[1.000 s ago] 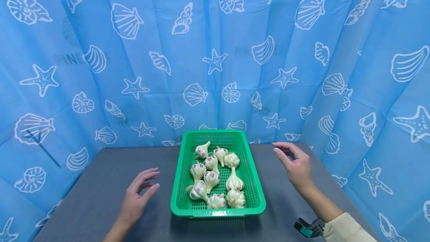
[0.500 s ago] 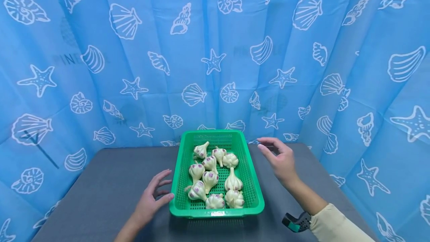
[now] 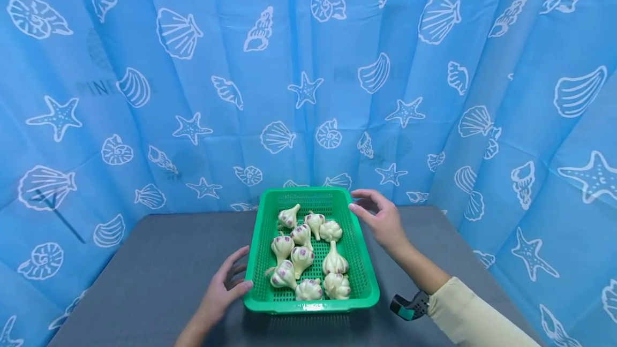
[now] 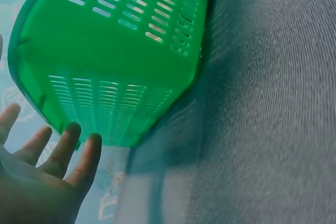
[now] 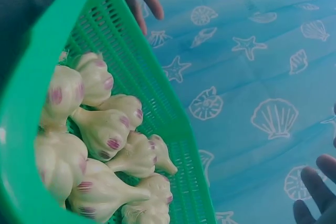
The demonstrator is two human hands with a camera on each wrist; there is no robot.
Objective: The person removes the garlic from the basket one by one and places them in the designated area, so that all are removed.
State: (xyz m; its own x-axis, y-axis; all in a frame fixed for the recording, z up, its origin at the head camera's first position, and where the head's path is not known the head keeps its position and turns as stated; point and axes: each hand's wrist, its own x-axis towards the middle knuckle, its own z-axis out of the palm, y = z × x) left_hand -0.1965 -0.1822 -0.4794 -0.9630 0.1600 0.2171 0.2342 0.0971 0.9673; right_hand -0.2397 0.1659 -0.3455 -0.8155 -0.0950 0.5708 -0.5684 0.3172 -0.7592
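A green plastic basket (image 3: 308,307) with slotted walls stands on the table, holding several garlic bulbs (image 3: 335,261) with purple streaks. My left hand (image 3: 217,298) is beside the basket's left side, thumb tip right at the rim and fingers loosely bent. In the left wrist view its spread fingers (image 4: 86,163) overlap the lower end of the basket wall (image 4: 94,56). At the far right corner, my right hand (image 3: 385,224) has its thumb close to the rim. The right wrist view shows its fingers (image 5: 317,190) spread, apart from the basket.
A dark grey cloth (image 3: 159,261) covers the table. Behind and on both sides hangs a blue curtain (image 3: 308,143) with white shell and starfish prints. A black band with a green part (image 3: 409,307) is at the right wrist, by the pale sleeve (image 3: 474,312).
Both hands have moved inward to the basket, the left hand rightward and the right hand leftward. Basket and garlic bulbs stay in place.
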